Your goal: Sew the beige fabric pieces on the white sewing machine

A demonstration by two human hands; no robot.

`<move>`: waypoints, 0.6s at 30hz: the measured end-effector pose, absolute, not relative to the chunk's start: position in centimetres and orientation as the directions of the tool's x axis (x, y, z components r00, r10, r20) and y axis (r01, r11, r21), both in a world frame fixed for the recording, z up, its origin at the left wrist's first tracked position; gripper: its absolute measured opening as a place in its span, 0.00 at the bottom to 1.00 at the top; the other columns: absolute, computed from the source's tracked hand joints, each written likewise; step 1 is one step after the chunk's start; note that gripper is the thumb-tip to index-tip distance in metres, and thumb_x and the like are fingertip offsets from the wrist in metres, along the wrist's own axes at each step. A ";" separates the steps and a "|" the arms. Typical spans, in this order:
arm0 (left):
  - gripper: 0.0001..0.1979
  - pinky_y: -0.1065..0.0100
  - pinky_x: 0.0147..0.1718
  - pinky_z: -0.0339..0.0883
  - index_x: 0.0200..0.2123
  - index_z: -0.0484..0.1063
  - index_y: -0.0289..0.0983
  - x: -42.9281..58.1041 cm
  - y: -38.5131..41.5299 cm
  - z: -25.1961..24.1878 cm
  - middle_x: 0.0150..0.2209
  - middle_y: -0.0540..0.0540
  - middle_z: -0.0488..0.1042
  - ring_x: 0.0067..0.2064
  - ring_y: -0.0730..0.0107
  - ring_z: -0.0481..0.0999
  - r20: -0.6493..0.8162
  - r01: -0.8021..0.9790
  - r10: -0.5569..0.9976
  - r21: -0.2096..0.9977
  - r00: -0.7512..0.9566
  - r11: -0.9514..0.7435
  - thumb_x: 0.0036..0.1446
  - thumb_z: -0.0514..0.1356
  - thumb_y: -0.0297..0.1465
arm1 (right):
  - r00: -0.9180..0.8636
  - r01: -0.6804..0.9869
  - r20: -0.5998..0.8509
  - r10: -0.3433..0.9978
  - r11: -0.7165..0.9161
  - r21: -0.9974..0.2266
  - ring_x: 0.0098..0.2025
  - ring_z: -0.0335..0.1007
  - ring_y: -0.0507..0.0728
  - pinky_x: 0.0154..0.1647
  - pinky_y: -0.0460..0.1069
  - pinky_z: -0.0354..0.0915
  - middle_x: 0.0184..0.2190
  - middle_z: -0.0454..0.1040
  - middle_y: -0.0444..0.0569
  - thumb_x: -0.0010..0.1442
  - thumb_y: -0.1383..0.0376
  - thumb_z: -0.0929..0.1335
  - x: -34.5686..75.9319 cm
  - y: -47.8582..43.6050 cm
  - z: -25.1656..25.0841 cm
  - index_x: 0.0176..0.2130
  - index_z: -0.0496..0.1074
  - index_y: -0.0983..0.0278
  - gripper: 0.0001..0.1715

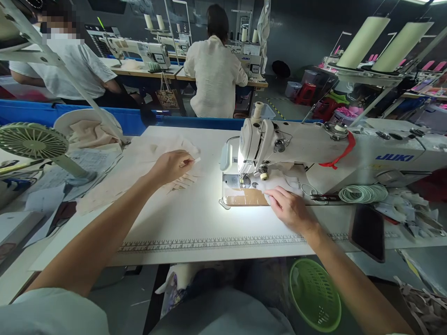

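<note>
I sit at a white JUKI sewing machine [314,149] on a white table [195,218]. My left hand [172,165] reaches out over a pile of pale fabric pieces [139,163] and pinches a small pale piece between its fingertips. My right hand [289,209] rests with its fingers pressed on a white fabric piece [279,184] lying on the machine bed beside the needle, under the machine's lamp.
A green desk fan [33,142] and papers lie at the left. A dark phone [368,231], a coil of pale green elastic [363,193] and scraps sit at the right. A green basket [316,295] stands below the table. Two people work at machines behind.
</note>
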State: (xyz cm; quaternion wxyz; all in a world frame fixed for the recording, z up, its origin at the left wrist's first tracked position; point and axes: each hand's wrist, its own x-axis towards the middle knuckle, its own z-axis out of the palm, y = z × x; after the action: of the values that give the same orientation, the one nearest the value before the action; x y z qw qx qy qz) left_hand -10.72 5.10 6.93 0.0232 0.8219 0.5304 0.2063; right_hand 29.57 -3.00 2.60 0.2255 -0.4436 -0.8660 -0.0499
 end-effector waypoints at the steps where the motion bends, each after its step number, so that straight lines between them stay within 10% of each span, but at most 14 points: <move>1: 0.17 0.64 0.37 0.68 0.34 0.77 0.39 -10.3 4.3 6.8 0.37 0.40 0.80 0.38 0.59 0.77 0.350 0.852 0.859 0.237 0.374 -0.468 0.63 0.51 0.39 | -0.528 0.777 0.417 0.740 0.619 -0.114 0.36 0.74 0.57 0.38 0.51 0.65 0.41 0.81 0.51 0.73 0.67 0.59 29.0 -3.3 2.9 0.53 0.78 0.61 0.20; 6: 0.19 0.65 0.31 0.65 0.34 0.76 0.37 -7.2 -0.1 4.5 0.36 0.39 0.77 0.39 0.59 0.76 0.289 0.788 0.782 0.127 0.552 -0.603 0.69 0.48 0.37 | -0.668 0.708 0.301 0.681 0.706 -0.025 0.32 0.65 0.55 0.33 0.50 0.58 0.39 0.76 0.51 0.75 0.60 0.60 25.2 -3.5 3.6 0.58 0.76 0.62 0.21; 12: 0.17 0.61 0.40 0.70 0.46 0.76 0.36 -7.3 -0.6 4.0 0.41 0.39 0.78 0.43 0.57 0.76 0.251 0.711 0.760 0.268 0.600 -0.650 0.71 0.50 0.38 | -0.700 0.682 0.333 0.632 0.730 0.048 0.31 0.57 0.54 0.33 0.50 0.52 0.36 0.71 0.50 0.76 0.61 0.60 23.6 -2.7 2.8 0.51 0.79 0.64 0.20; 18: 0.11 0.56 0.47 0.67 0.34 0.73 0.39 -6.9 1.6 5.9 0.37 0.45 0.80 0.44 0.56 0.75 0.070 0.756 0.796 0.273 0.601 -0.594 0.63 0.57 0.40 | -0.682 0.684 0.377 0.627 0.729 0.023 0.32 0.58 0.54 0.34 0.50 0.53 0.36 0.70 0.50 0.76 0.61 0.61 23.8 -3.0 2.4 0.52 0.79 0.65 0.20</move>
State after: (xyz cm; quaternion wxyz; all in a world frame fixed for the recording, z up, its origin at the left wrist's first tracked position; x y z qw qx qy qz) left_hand -6.91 1.60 5.88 0.1080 0.8880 0.4372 0.0927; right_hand 23.76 -2.99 2.35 0.1744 -0.3588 -0.9134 -0.0808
